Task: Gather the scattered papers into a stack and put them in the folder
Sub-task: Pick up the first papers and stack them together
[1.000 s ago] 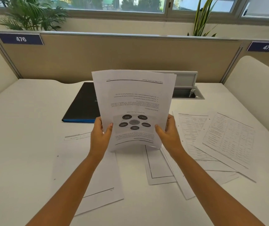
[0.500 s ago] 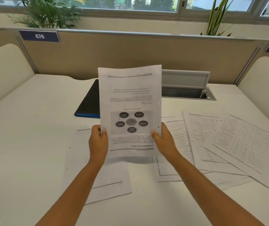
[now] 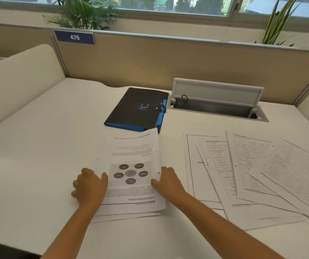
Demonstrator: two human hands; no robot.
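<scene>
- White desk, smooth top, daylit.
- Tan fabric partition along the desk's far edge, carrying a dark blue plate "476".
- Grey metal cable hatch, lid raised, by the far edge.
- Window above; green leafy plants on its sill.

Both forearms are bare to the frame's edge, and the left hand and right hand wear nothing

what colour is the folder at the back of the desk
The folder is black with a bright blue edge and a small blue smile mark on its cover, seen in the head view.
</scene>
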